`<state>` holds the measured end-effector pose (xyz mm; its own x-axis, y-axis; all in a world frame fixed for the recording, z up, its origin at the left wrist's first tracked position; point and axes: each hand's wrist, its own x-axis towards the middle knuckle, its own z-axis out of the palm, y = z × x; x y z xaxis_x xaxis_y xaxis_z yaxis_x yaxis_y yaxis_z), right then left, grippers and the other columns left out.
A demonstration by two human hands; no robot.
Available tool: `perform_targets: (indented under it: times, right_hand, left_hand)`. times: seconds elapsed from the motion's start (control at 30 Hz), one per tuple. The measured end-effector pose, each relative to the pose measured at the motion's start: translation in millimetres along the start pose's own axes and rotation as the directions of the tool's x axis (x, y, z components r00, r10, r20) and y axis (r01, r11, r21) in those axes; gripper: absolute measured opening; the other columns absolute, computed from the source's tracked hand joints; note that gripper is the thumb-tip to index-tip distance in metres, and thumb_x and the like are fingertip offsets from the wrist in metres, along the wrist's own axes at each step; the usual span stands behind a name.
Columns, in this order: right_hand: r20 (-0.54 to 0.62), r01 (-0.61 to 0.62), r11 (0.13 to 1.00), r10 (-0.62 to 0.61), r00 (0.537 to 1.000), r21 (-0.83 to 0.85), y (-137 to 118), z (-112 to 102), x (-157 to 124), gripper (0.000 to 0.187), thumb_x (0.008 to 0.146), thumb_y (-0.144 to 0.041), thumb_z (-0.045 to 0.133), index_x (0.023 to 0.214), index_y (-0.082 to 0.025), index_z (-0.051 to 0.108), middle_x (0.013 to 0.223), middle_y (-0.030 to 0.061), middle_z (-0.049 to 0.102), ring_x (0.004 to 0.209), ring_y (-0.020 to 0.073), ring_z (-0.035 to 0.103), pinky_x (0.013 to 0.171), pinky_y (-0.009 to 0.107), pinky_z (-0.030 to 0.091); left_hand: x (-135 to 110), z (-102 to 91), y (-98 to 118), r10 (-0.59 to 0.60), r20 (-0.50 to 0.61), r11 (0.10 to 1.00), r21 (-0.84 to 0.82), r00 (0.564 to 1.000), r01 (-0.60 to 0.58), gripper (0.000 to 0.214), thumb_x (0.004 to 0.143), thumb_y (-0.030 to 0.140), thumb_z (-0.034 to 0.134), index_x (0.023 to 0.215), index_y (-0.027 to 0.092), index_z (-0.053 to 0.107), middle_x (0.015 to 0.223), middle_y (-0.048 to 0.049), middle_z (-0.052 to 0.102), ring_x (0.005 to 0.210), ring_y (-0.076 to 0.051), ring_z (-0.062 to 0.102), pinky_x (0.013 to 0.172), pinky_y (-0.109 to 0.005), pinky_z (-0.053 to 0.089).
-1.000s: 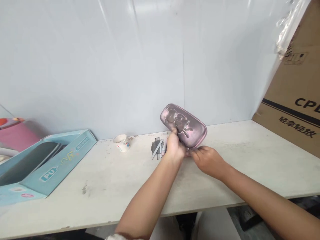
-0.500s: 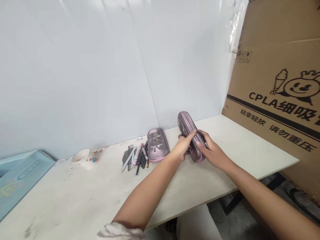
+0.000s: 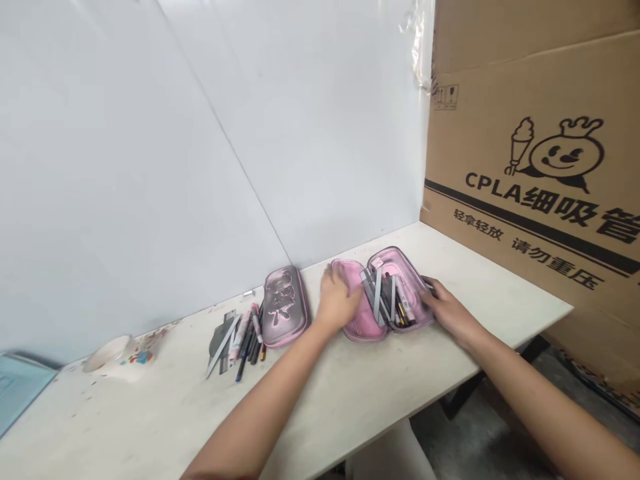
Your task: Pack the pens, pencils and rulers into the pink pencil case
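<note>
A pink pencil case (image 3: 395, 270) lies unzipped and spread flat on the white table (image 3: 350, 393), with several pens and rulers inside its right half. My left hand (image 3: 336, 301) rests flat on the left half's lining, fingers spread. My right hand (image 3: 447, 308) touches the case's right edge with its fingers curled against it. A second, closed pink case (image 3: 283, 307) lies just left of my left hand. Beside that one, several loose pens and grey rulers (image 3: 235, 337) are scattered on the table.
A large cardboard box (image 3: 540, 153) printed with black lettering stands at the table's right end. A small white cup (image 3: 113, 357) lies tipped at the left, and a corner of a light blue box (image 3: 17, 390) shows at the far left. A white wall runs behind.
The closed case I held upright in both hands now lies open on the table. My view has swung further right, bringing the cardboard box closer in.
</note>
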<state>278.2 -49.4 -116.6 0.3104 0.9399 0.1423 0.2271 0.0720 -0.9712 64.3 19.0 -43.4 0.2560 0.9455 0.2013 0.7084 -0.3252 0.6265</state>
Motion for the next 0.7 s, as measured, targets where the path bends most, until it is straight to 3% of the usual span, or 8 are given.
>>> perform_targets:
  times: [0.13, 0.2, 0.27, 0.37, 0.5, 0.6, 0.7]
  right_hand:
    - [-0.029, 0.001, 1.0, -0.001, 1.0, 0.0, 5, -2, 1, 0.06, 0.074, -0.034, 0.055, 0.13, -0.024, 0.038, 0.13, 0.0079, 0.051, 0.12, 0.0232, 0.048, 0.103, 0.043, 0.034]
    - [-0.029, -0.022, 1.0, 0.022, 0.999, 0.022, 5, -1, 0, 0.063, 0.073, -0.032, 0.055, 0.132, -0.023, 0.034, 0.131, 0.0082, 0.05, 0.12, 0.0234, 0.047, 0.103, 0.043, 0.034]
    - [-0.028, -0.052, 0.998, 0.053, 0.998, 0.038, 4, 2, -3, 0.066, 0.072, -0.031, 0.055, 0.133, -0.022, 0.033, 0.133, 0.0082, 0.048, 0.121, 0.0231, 0.046, 0.104, 0.041, 0.033]
    - [-0.044, -0.06, 0.996, 0.063, 0.997, 0.063, 4, 12, -7, 0.069, 0.069, -0.026, 0.054, 0.134, -0.021, 0.033, 0.135, 0.0068, 0.046, 0.124, 0.0219, 0.043, 0.106, 0.039, 0.03]
    - [-0.105, -0.006, 1.0, 0.009, 0.994, 0.029, -8, 11, -8, 0.069, 0.065, -0.018, 0.048, 0.132, -0.017, 0.038, 0.134, 0.0078, 0.047, 0.124, 0.0216, 0.042, 0.106, 0.037, 0.03]
    - [-0.108, 0.097, 0.985, -0.112, 0.988, -0.14, -45, -9, -4, 0.066, 0.066, -0.018, 0.045, 0.132, -0.016, 0.04, 0.13, 0.0094, 0.051, 0.118, 0.0227, 0.048, 0.101, 0.038, 0.035]
    - [-0.138, 0.222, 0.894, -0.295, 0.945, -0.389, -102, -24, 4, 0.063, 0.071, -0.017, 0.044, 0.133, -0.02, 0.04, 0.125, 0.0071, 0.055, 0.113, 0.0227, 0.052, 0.095, 0.036, 0.04]
  left_hand:
    - [17, 24.4, 24, 0.173, 0.152, 0.957, 0.209, 0.973, -0.202, 0.089, 0.068, 0.065, 0.053, 0.139, 0.016, 0.03, 0.15, -0.0185, 0.014, 0.138, -0.035, -0.004, 0.108, -0.053, -0.006]
    - [26, 37.9, 32, 0.156, 0.282, 0.952, 0.213, 0.947, -0.22, 0.094, 0.065, 0.067, 0.055, 0.139, 0.015, 0.03, 0.149, -0.0197, 0.014, 0.138, -0.036, -0.003, 0.109, -0.051, -0.007]
    - [33, 52.9, 33, 0.06, 0.369, 0.971, 0.193, 0.927, -0.14, 0.097, 0.067, 0.069, 0.05, 0.143, 0.014, 0.022, 0.15, -0.0199, 0.01, 0.138, -0.038, 0.0, 0.108, -0.053, -0.002]
    - [39, 75.5, 31, -0.009, 0.284, 0.98, 0.191, 0.959, -0.048, 0.087, 0.073, 0.068, 0.039, 0.144, 0.026, 0.012, 0.152, -0.0119, 0.001, 0.137, -0.039, -0.001, 0.104, -0.062, -0.001]
    - [48, 88.6, 40, -0.032, 0.241, 0.985, 0.171, 0.97, -0.01, 0.076, 0.073, 0.063, 0.044, 0.139, 0.029, 0.029, 0.152, -0.0085, 0.013, 0.137, -0.039, 0.008, 0.105, -0.061, 0.008]
    - [62, 75.9, 65, 0.04, 0.195, 0.999, -0.013, 0.98, -0.038, 0.072, 0.073, 0.058, 0.046, 0.137, 0.03, 0.033, 0.152, -0.0063, 0.015, 0.135, -0.039, 0.017, 0.103, -0.056, 0.024]
    - [81, 50.1, 91, 0.197, -0.011, 0.959, -0.206, 0.98, -0.195, 0.072, 0.073, 0.055, 0.048, 0.138, 0.026, 0.034, 0.151, -0.0053, 0.018, 0.135, -0.035, 0.021, 0.108, -0.047, 0.022]
